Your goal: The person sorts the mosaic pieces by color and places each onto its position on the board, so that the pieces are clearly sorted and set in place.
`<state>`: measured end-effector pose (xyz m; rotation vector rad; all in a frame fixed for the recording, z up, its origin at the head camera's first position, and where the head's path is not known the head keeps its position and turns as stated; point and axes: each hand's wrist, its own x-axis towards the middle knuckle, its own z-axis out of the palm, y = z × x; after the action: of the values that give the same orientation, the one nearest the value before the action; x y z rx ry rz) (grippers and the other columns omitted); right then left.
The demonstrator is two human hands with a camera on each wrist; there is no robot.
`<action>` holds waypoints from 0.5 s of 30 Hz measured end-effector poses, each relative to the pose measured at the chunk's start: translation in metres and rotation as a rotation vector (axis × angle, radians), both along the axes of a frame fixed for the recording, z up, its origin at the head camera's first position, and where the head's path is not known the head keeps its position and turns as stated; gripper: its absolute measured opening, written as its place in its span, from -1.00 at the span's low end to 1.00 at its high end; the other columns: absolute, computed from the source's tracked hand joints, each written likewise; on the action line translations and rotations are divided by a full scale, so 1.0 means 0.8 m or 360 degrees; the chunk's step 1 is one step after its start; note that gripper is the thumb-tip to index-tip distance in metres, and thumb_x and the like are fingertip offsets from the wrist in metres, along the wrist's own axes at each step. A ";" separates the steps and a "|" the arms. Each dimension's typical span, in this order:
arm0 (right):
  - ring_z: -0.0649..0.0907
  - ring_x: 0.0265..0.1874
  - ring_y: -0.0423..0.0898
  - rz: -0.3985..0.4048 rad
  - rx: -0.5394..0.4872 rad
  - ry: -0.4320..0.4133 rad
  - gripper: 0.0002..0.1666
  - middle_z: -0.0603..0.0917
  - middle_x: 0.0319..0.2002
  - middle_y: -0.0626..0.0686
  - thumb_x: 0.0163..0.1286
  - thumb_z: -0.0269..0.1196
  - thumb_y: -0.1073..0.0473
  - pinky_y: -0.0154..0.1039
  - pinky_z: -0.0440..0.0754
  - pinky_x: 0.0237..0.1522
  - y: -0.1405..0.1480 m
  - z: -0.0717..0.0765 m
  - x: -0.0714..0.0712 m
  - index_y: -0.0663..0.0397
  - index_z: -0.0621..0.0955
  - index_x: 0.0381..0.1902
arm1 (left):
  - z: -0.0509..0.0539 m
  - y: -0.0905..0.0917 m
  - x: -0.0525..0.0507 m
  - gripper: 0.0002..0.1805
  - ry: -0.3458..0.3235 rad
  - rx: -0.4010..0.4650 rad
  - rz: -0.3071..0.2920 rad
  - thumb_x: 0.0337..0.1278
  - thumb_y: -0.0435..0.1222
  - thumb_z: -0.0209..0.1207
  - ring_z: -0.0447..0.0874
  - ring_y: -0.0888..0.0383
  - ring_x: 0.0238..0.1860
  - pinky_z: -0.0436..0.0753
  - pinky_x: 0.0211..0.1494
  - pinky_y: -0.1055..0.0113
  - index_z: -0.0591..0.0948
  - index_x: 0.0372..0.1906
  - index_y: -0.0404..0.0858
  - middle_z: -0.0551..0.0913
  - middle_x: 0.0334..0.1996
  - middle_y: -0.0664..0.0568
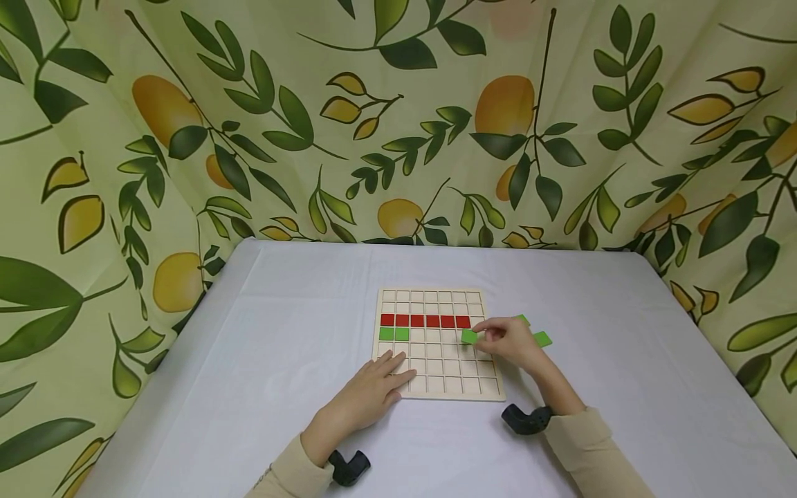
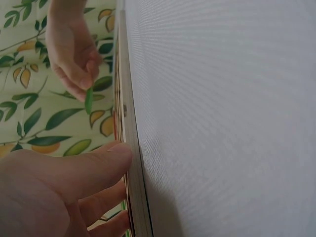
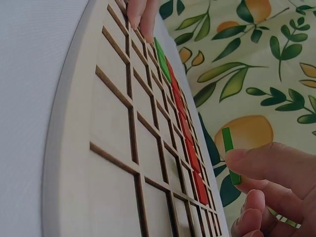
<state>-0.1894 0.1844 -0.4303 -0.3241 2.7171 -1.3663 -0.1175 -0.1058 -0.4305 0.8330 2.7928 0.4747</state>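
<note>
The right hand (image 1: 509,340) pinches a green tile (image 1: 469,337) between thumb and fingers, held clear of the grid board. The left hand (image 1: 369,391) rests with fingers spread on the near left corner of the board (image 1: 435,384). A row of six red tiles (image 1: 432,321) is laid; next to it, nearer the person, the green row looks barely begun, with two set green tiles (image 1: 387,333) at its left end. Two loose green tiles (image 1: 543,339) lie right of the board on the white-covered worktop (image 1: 299,311), apparently left to place.
</note>
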 end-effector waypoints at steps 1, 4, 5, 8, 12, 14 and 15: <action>0.39 -0.58 -0.30 -0.0003 0.0003 -0.0006 -0.68 0.53 -0.55 0.00 0.05 0.42 0.32 -0.47 0.36 -0.58 -0.001 0.000 0.000 0.37 0.68 -0.20 | 0.000 0.000 0.000 -0.55 0.0000 -0.0003 0.0002 0.37 -0.23 0.03 0.19 -0.12 0.51 0.33 0.46 -0.13 0.45 0.33 -0.05 0.29 0.46 -0.08; 0.39 -0.57 -0.28 -0.0016 0.0011 -0.0027 -0.68 0.53 -0.55 0.00 0.05 0.41 0.33 -0.46 0.35 -0.58 -0.006 0.000 -0.001 0.36 0.68 -0.19 | -0.001 0.000 0.000 -0.55 -0.0003 -0.0004 0.0004 0.38 -0.22 0.03 0.18 -0.12 0.51 0.33 0.46 -0.13 0.46 0.33 -0.05 0.29 0.46 -0.08; 0.39 -0.56 -0.27 -0.0016 0.0015 -0.0027 -0.68 0.52 -0.55 0.00 0.06 0.41 0.33 -0.46 0.35 -0.58 -0.007 0.000 -0.002 0.36 0.68 -0.19 | -0.001 0.000 0.000 -0.55 0.0005 -0.0009 0.0000 0.37 -0.22 0.03 0.19 -0.12 0.51 0.34 0.45 -0.14 0.46 0.32 -0.04 0.30 0.46 -0.08; 0.40 -0.57 -0.25 -0.0022 0.0025 -0.0030 -0.69 0.51 -0.57 -0.02 0.06 0.41 0.33 -0.47 0.34 -0.58 -0.011 0.000 -0.004 0.35 0.69 -0.20 | -0.001 -0.001 0.000 -0.55 -0.0004 -0.0010 0.0002 0.37 -0.22 0.03 0.18 -0.12 0.51 0.33 0.46 -0.13 0.45 0.33 -0.04 0.29 0.46 -0.07; 0.40 -0.56 -0.24 -0.0013 0.0020 -0.0042 -0.70 0.50 -0.57 -0.03 0.07 0.41 0.32 -0.46 0.36 -0.57 -0.016 -0.001 -0.007 0.33 0.69 -0.19 | -0.001 -0.001 0.000 -0.55 -0.0010 -0.0013 0.0007 0.38 -0.21 0.02 0.18 -0.10 0.52 0.32 0.47 -0.12 0.45 0.33 -0.04 0.28 0.47 -0.07; 0.40 -0.56 -0.24 -0.0008 0.0012 -0.0042 -0.70 0.50 -0.57 -0.03 0.07 0.41 0.32 -0.46 0.36 -0.57 -0.019 -0.002 -0.007 0.32 0.69 -0.20 | 0.000 -0.001 0.000 -0.55 -0.0007 -0.0015 0.0009 0.38 -0.21 0.03 0.18 -0.10 0.52 0.33 0.47 -0.12 0.45 0.33 -0.04 0.28 0.47 -0.07; 0.40 -0.56 -0.23 -0.0003 0.0007 -0.0043 -0.70 0.50 -0.57 -0.02 0.07 0.42 0.32 -0.46 0.35 -0.57 -0.021 -0.002 -0.008 0.32 0.69 -0.20 | 0.000 -0.001 0.000 -0.55 -0.0008 -0.0014 0.0010 0.38 -0.21 0.03 0.18 -0.11 0.51 0.33 0.47 -0.13 0.45 0.33 -0.04 0.29 0.47 -0.07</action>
<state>-0.1957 0.1677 -0.4317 -0.3007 2.6987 -1.3552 -0.1177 -0.1062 -0.4306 0.8206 2.7917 0.4645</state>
